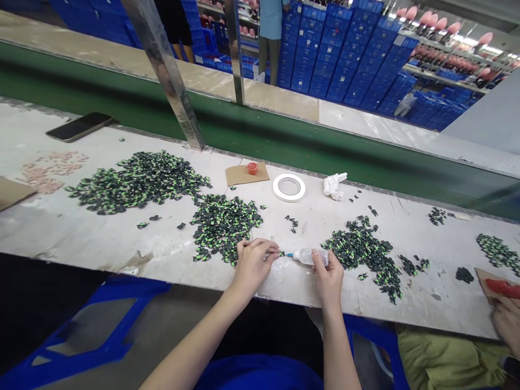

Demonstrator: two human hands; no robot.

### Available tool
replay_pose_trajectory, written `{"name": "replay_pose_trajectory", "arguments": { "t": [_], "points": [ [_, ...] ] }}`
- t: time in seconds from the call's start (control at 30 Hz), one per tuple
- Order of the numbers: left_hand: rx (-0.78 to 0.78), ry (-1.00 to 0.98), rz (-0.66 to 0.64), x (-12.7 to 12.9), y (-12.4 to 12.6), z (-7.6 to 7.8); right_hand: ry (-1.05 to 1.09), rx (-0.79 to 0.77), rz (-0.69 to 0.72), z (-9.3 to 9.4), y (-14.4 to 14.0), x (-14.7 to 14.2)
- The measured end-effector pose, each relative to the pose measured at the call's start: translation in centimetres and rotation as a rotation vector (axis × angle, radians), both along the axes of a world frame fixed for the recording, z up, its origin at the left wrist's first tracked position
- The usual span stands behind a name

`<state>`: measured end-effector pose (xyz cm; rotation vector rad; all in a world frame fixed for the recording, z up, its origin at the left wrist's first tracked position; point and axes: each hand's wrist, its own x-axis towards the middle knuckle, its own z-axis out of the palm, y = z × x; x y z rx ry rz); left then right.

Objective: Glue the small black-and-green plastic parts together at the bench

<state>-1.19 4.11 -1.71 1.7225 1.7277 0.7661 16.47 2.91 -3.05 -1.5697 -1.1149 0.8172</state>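
The worktop is off-white, smudged with grey and brown. Near its front edge, the bottle is cloudy and colourless with a blue tip; heaps of small pieces are blackish, flecked all over with bright green. Toward the back edge, the tape roll is plain white, the cup red on tan cardboard, the phone dark. Left of these heaps, scattered bits are pale pink.

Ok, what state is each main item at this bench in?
Bottle: held nearly level by the right fingers
Small part: pinched by the left fingers
Phone: flat, screen dark
Tape roll: lying flat
Tissue: crumpled
Red cup: standing on cardboard
Green-and-black pieces: heaped loosely
Pink pieces: scattered
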Motion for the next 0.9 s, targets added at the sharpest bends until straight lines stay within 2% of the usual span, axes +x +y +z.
{"name": "replay_pose_trajectory", "arguments": {
  "t": [0.37,0.5,0.63,0.8,0.9],
  "points": [
    [0.016,0.011,0.005,0.0,0.0,-0.2,-0.021,0.032,-0.023,0.2,0.1,0.0],
    [0.010,-0.001,0.005,0.0,0.0,-0.1,0.115,0.035,-0.084,-0.6,0.0,0.6],
    [-0.019,-0.006,-0.007,0.0,0.0,0.1,0.246,0.113,-0.165,-0.7,0.1,0.9],
    [-0.106,0.025,-0.142,-0.7,1.1,1.3,0.231,0.115,-0.185,0.1,1.4,0.5],
    [-0.059,0.099,-0.200,-0.8,2.6,2.4,0.171,0.096,-0.156,0.3,2.5,0.3]
  ]
}}
